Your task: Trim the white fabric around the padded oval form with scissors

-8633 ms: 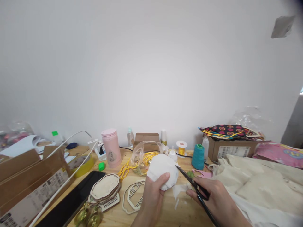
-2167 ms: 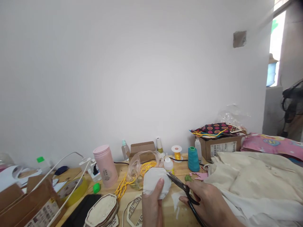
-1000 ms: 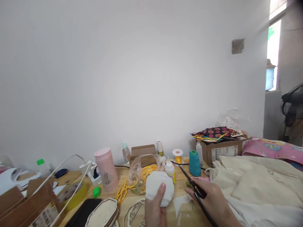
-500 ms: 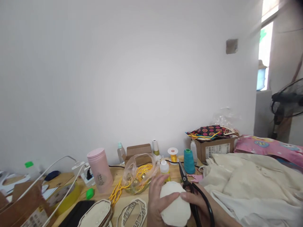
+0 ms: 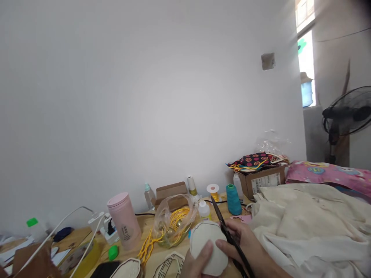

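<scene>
At the bottom edge of the view, a white fabric-covered piece is held upright between both hands, just above the wooden table. It is gripped by the left hand from below, the thumb laid across its lower front face and the rest of the hand cut off by the frame. The right hand is closed around black scissors, while its forefinger is pressed against the right edge of the white piece; the blades are seen together, pointing up and away past the piece's right side. To the left of the hands, wooden cut-out frames are laid flat on the table. Just behind the white piece, a clear plastic bag holding yellow cord and small bells is seen, with a small white glue bottle beside it. Further left, a pink tumbler is stood upright near a white power strip with cables. To the right, cream cloth is heaped in folds. Nearer the wall, a teal thread cone, a yellow thread spool and a small brown box are lined up, and a cardboard box topped with patterned fabric is set at the far right. A fan is seen beyond.
</scene>
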Motion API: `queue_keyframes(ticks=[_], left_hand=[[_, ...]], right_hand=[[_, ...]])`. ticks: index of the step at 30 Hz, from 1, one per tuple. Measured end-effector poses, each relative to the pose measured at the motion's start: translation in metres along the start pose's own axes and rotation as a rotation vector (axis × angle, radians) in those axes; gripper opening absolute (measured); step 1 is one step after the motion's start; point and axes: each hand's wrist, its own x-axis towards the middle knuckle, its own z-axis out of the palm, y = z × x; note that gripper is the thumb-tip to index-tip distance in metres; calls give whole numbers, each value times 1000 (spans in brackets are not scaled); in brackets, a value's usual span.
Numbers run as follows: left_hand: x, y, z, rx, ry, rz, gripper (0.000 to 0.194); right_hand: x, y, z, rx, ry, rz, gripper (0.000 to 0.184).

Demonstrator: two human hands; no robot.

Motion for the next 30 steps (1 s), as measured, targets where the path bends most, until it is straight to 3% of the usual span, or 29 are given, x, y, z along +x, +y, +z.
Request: queue_keyframes(ticks=[4,7,10,16,18,20,24,27,30], left_hand=[[10,10,1,54,114,144,41],[16,21,-3,11,221,131,58],[25,22,-22,3,270,105,64],[37,8,-68,71,441,129,48],[36,6,-72,79,473,107,56],[34,6,-72,75,477,90,68],[28,9,-68,96,452,80,85],[22,12,-61,89,471,47,80],[13,15,-50,-18,451,16,69]], right_hand=[[16,-8,0,55,65,42,35],[26,-7,-7,165,135,40,41],[25,5,-13,204,114,28,43],[7,34,-14,313,-48,25,46],[5,36,-16,174,-20,34,44],[5,31,-19,-156,16,-14,39],[3,12,-28,-837,2,-289,25],[0,7,-32,-1071,3,-489,26],[-1,10,-33,-1165,17,-649,27]])
